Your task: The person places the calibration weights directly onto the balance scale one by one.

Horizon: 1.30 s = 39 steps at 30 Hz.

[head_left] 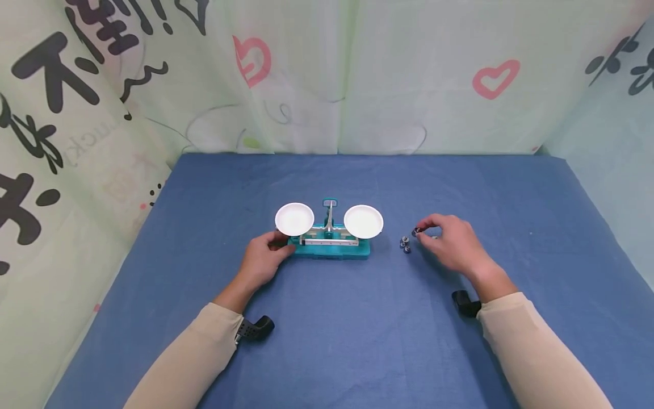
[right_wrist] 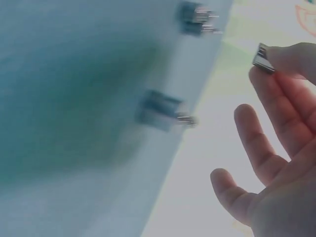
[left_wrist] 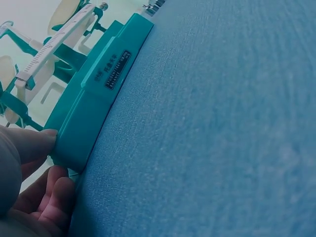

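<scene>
A green balance scale (head_left: 332, 250) with two white pans stands on the blue cloth. My left hand (head_left: 260, 258) grips the left end of its base. In the left wrist view, the thumb (left_wrist: 34, 143) lies on the base's end and curled fingers (left_wrist: 52, 197) sit lower at the same end. To the right of the scale, my right hand (head_left: 452, 241) pinches a small dark binder clip (right_wrist: 263, 58) between thumb and index finger, above the cloth. Several more small clips (head_left: 405, 244) lie just left of that hand; they look blurred in the right wrist view.
Blue cloth (head_left: 337, 329) covers the table. Behind it hangs a pale curtain (head_left: 388, 74) with printed hearts and characters, and more curtain closes off the left side. A black wrist device (head_left: 258, 328) sticks out from each sleeve.
</scene>
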Each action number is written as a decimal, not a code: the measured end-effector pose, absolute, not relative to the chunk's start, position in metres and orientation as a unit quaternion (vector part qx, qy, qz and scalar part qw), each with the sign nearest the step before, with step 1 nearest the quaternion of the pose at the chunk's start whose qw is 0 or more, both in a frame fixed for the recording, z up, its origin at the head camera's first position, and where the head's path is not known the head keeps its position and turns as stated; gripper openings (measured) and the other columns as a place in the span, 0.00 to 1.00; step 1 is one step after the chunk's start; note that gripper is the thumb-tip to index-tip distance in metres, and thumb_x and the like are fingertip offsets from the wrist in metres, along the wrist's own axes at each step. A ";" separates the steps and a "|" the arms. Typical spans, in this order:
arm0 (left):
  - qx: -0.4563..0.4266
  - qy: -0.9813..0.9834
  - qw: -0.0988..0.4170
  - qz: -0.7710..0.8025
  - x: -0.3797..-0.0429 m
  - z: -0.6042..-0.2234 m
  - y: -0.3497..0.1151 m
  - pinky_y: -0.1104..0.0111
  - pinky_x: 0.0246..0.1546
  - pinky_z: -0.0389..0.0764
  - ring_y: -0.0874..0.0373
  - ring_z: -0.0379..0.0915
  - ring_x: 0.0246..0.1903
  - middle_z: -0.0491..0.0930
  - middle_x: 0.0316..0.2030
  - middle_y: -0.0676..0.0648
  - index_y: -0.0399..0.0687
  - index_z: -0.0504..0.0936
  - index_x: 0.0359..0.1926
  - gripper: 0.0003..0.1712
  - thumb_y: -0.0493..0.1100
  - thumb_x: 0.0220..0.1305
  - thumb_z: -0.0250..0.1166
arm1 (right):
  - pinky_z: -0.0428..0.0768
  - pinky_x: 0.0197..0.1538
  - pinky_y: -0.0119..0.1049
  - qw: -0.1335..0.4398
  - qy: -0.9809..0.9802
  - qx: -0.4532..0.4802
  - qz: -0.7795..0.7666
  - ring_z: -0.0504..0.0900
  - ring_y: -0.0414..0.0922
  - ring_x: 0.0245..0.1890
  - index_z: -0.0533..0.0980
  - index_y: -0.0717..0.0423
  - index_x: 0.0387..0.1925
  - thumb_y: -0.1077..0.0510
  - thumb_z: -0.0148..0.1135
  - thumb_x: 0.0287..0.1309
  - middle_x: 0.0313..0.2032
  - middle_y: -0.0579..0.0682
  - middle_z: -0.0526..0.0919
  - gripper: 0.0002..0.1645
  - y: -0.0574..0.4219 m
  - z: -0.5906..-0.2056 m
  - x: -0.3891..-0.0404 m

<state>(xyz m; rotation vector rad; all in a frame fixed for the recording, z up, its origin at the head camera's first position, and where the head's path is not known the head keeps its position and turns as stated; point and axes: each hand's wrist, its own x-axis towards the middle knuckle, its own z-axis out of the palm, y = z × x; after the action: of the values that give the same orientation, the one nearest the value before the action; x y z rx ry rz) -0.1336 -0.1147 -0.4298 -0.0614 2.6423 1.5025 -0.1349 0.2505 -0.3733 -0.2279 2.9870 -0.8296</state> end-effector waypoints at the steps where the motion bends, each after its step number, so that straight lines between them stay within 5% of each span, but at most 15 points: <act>1: -0.021 0.868 0.050 0.494 -0.133 -0.430 -0.115 0.53 0.49 0.77 0.45 0.78 0.47 0.82 0.50 0.38 0.35 0.82 0.54 0.20 0.41 0.64 0.69 | 0.72 0.50 0.58 0.007 0.959 -0.077 -0.271 0.75 0.62 0.52 0.81 0.61 0.46 0.60 0.61 0.66 0.47 0.63 0.82 0.11 0.248 -0.369 -0.135; 8: -0.019 0.869 0.045 0.493 -0.133 -0.428 -0.115 0.53 0.49 0.77 0.45 0.78 0.47 0.82 0.51 0.38 0.36 0.82 0.55 0.20 0.42 0.65 0.68 | 0.71 0.53 0.59 -0.039 0.947 -0.122 -0.293 0.73 0.60 0.54 0.82 0.59 0.44 0.59 0.63 0.65 0.45 0.60 0.83 0.10 0.227 -0.341 -0.138; 16: -0.010 0.871 0.046 0.488 -0.134 -0.428 -0.116 0.52 0.49 0.76 0.45 0.78 0.47 0.82 0.50 0.38 0.35 0.81 0.55 0.20 0.41 0.65 0.68 | 0.71 0.56 0.58 -0.019 0.939 -0.157 -0.307 0.72 0.57 0.56 0.82 0.59 0.46 0.58 0.62 0.66 0.47 0.57 0.83 0.11 0.199 -0.326 -0.150; 39: -0.010 0.867 0.041 0.496 -0.131 -0.429 -0.115 0.52 0.50 0.77 0.45 0.78 0.49 0.82 0.51 0.37 0.35 0.81 0.55 0.20 0.40 0.65 0.68 | 0.66 0.58 0.57 -0.001 0.934 -0.226 -0.278 0.73 0.57 0.53 0.84 0.60 0.43 0.59 0.62 0.61 0.44 0.55 0.85 0.11 0.156 -0.344 -0.168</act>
<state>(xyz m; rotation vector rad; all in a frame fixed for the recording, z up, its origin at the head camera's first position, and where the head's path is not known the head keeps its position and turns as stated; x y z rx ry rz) -0.1309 -0.1150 -0.4294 -0.0316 2.6567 1.5182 -0.1680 0.1562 -0.3443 -0.7106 2.9359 -0.8733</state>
